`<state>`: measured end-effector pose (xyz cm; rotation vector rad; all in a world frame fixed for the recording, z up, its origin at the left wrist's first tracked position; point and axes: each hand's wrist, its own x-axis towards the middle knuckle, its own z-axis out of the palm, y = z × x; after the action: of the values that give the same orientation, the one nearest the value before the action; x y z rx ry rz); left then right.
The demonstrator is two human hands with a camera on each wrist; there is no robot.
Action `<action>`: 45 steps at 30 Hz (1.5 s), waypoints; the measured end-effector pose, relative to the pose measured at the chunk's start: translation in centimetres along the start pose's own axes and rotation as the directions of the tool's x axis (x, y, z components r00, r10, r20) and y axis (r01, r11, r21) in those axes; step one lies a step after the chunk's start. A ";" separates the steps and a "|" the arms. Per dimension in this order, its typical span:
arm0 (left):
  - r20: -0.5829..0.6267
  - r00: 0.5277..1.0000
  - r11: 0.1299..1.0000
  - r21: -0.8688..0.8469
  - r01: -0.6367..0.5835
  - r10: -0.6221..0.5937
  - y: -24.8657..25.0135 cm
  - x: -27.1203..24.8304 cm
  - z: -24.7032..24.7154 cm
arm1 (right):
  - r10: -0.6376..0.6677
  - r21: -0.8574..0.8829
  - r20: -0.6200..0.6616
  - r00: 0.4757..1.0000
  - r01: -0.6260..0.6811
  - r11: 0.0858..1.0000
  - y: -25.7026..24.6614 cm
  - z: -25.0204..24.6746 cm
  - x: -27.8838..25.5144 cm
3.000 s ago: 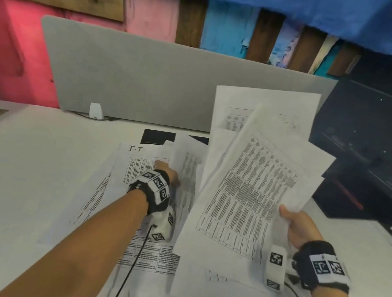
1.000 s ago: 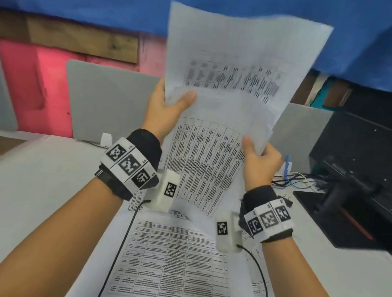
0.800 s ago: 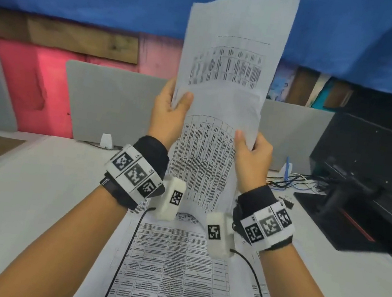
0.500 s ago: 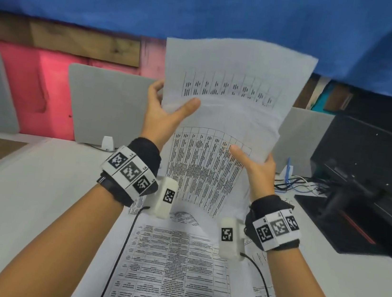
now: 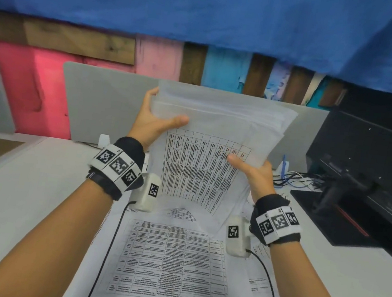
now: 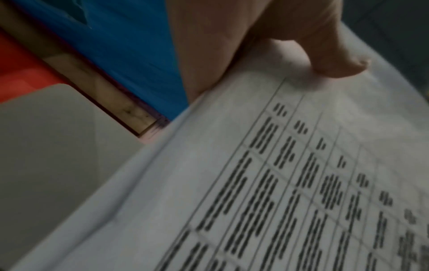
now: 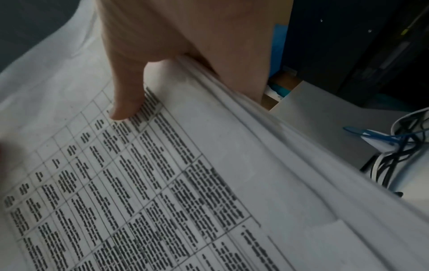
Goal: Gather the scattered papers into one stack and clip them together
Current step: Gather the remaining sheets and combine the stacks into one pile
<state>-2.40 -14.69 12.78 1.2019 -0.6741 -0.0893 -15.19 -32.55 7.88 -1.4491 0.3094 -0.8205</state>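
Stack [image 5: 219, 136]: I'm pinching it upright, left hand [image 5: 152, 124] and right hand [image 5: 253, 172], thumbs in front; 1 sheet [image 5: 170, 262] lying loose on desk [image 5: 21, 200], clipping pending

Grey divider [image 5: 105, 106], black printer [image 5: 371, 171], cables [image 5: 295, 180].

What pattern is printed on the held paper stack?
A black ruled table of text on the white paper stack; right wrist view.

Bare forearms, each with a black wristband [image 5: 123, 163] bearing white panels printed with black square codes; a small white coded box [image 5: 149, 192] beneath each wrist trails a thin black cable [image 5: 107, 248].
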 end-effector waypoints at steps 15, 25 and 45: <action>-0.088 0.960 0.914 0.293 0.280 -0.266 -2.8 0.2 -0.3 | -0.026 -0.155 -0.304 0.952 -0.023 0.988 1.9 2.6 -1.3; 0.288 0.568 0.266 0.956 -0.123 -0.771 -12.1 -7.4 -0.4 | -0.039 -0.348 -0.389 0.920 -0.107 0.932 -5.3 -10.5 -0.6; 0.120 0.473 0.012 0.974 -0.225 -0.873 -14.6 -5.3 -0.5 | 0.606 -0.535 -0.385 0.696 -0.703 0.468 9.3 -19.9 -5.5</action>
<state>-2.28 -17.73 -2.45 2.8850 -1.2271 -0.9154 -29.02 -44.63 -5.27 -1.7069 1.3075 -0.1326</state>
